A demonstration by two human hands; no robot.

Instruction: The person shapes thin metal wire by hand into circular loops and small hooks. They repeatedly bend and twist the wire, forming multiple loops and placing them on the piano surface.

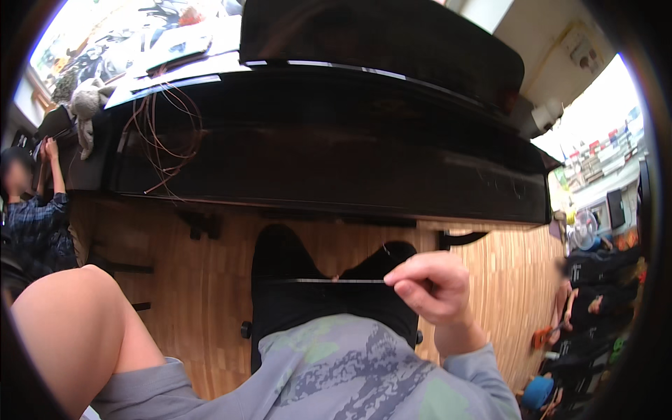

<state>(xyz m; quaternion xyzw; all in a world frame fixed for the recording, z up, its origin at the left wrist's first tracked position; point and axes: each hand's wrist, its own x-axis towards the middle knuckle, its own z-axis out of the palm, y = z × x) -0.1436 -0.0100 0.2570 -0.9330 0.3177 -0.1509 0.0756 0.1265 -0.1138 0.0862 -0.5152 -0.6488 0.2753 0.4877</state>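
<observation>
Right hand [430,287] raised, wrist bent, fingers pinched on thin wire [336,281]; bare knee [77,315] left

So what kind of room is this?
Probably a shared workroom or workshop. A long black desk carries loose reddish wires, the floor is wooden, and other people sit working nearby.
</observation>
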